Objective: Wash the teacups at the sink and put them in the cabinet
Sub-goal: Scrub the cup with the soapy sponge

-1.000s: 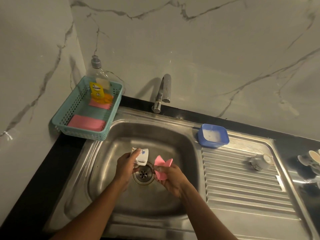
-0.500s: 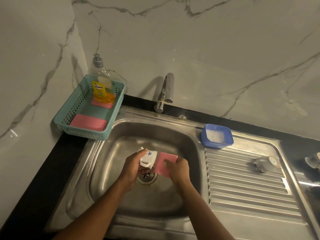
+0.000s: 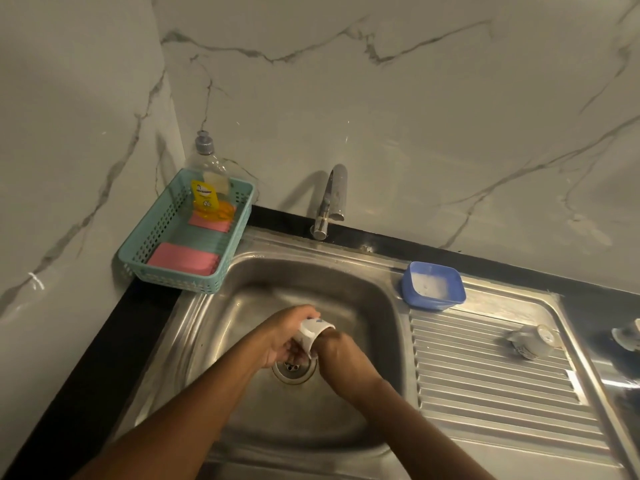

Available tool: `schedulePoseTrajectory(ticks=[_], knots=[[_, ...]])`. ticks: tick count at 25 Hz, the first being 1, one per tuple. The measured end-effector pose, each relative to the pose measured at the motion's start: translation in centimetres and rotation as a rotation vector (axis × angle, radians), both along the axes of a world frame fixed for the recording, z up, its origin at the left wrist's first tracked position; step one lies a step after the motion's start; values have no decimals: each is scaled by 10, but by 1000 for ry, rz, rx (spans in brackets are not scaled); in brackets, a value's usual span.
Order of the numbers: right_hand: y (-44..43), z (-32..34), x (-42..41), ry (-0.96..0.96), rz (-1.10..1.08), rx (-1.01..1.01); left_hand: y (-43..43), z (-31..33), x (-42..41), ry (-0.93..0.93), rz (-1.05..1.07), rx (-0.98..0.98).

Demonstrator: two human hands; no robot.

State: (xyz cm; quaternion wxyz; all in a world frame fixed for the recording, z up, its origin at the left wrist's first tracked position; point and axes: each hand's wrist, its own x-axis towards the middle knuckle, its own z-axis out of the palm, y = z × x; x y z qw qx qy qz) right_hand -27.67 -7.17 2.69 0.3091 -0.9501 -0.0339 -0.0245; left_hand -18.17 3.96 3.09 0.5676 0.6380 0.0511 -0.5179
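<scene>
White ceramic with a blue print on its wall: the teacup [image 3: 317, 332] is held tilted just above and a little behind the drain [image 3: 294, 369], mouth turned to the right.

The left hand [image 3: 285, 336] grips it round the body and base, fingers curled beneath, thumb over the top. The right hand [image 3: 341, 358] sits against the cup's mouth, just right of the drain. Its fingers are bent out of view, apparently into the cup, so I cannot tell what it holds, if anything. Step judged: cleaning the inside.

Handling, judged:
- Light, rigid and brittle.
- The glaze is probably wet or soapy, hence slippery.
- A drop onto the steel sink [image 3: 207, 341] could chip it.
- The safest hold is the whole hand round the body, as now. The handle is not clearly made out, and the thin rim is a poor grip.

Outward from the drain:
- Behind it, the tap [image 3: 334, 199], with no stream visible.
- Behind and right, a blue bowl [image 3: 433, 285] of whitish liquid on the sink's edge.
- Well to the right, a second teacup [image 3: 531, 342] on its side on the ribbed drainboard [image 3: 485, 375].
- Farther right, a third cup [image 3: 627, 337], cut off by the frame.
- Behind and left, a teal basket [image 3: 187, 237] holding pink sponges [image 3: 183, 263] and a soap bottle [image 3: 207, 188].

No cabinet in view; at least two cups await.
</scene>
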Motion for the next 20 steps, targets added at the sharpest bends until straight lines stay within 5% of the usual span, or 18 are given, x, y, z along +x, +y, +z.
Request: schedulePoseTrajectory(ticks=[3, 7, 8, 11, 13, 15, 16, 19, 20], knots=[[0, 3, -5, -47, -192, 258, -3, 6, 8, 4, -135, 32], [20, 4, 4, 233, -551, 1486, -5, 1, 7, -49, 203, -365], [26, 1, 2, 180, -557, 1469, -8, 0, 5, -40, 296, -407], [24, -10, -12, -136, -297, 455, -21, -10, -2, 69, 444, -155], [6, -15, -12, -109, -55, 179, -22, -17, -6, 90, 410, 38], [-4, -10, -10, -5, -113, 308, -19, -19, -7, 109, 345, 26], [-5, -6, -6, 83, -247, 523, -17, -18, -9, 71, 327, -37], [8, 7, 3, 313, -546, 1585, -12, -14, -11, -89, 380, -305], [11, 5, 1, 255, -551, 1613, -13, -12, -13, -92, 430, -353]])
